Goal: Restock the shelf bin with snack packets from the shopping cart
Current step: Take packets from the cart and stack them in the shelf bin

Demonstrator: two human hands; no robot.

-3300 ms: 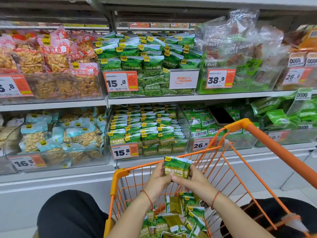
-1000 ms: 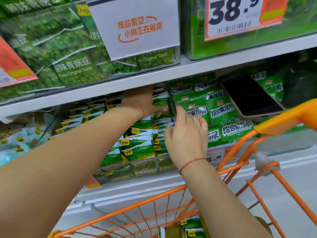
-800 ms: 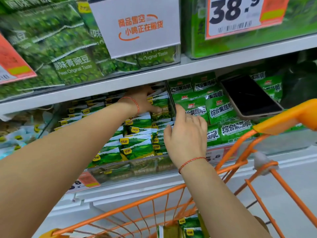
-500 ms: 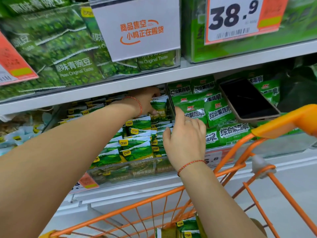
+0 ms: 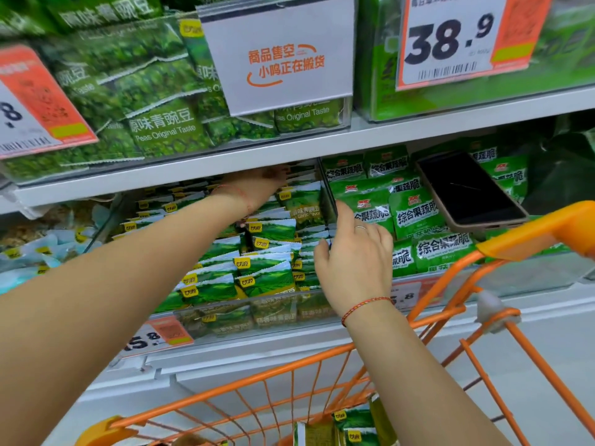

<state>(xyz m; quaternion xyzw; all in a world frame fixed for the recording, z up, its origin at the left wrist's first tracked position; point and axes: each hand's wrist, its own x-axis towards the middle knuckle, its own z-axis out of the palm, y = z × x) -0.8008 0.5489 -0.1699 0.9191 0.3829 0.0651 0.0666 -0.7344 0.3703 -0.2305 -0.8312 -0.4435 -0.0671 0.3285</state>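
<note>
Head view: left hand (image 5: pixel 257 185), grip hidden, squeezes under the shelf edge (image 5: pixel 193 170) over packets (image 5: pixel 267 278); right hand (image 5: pixel 354 262) relaxed by the bin (image 5: pixel 273 313) divider.

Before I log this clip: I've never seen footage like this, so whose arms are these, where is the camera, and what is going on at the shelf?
There is no machine here. A person wears a wide-angle camera on the head, so you look down along their own two bare arms. The left hand reaches deep into the clear shelf bin, at the back of the rows of green snack packets; its fingers are hidden under the shelf above, so I cannot tell whether it holds a packet. The right hand hovers at the bin's right edge with the forefinger out, holding nothing. The neighbouring bin holds other green packets, with a dark phone lying on them. Below is the orange shopping cart, with more packets in its basket.
</note>
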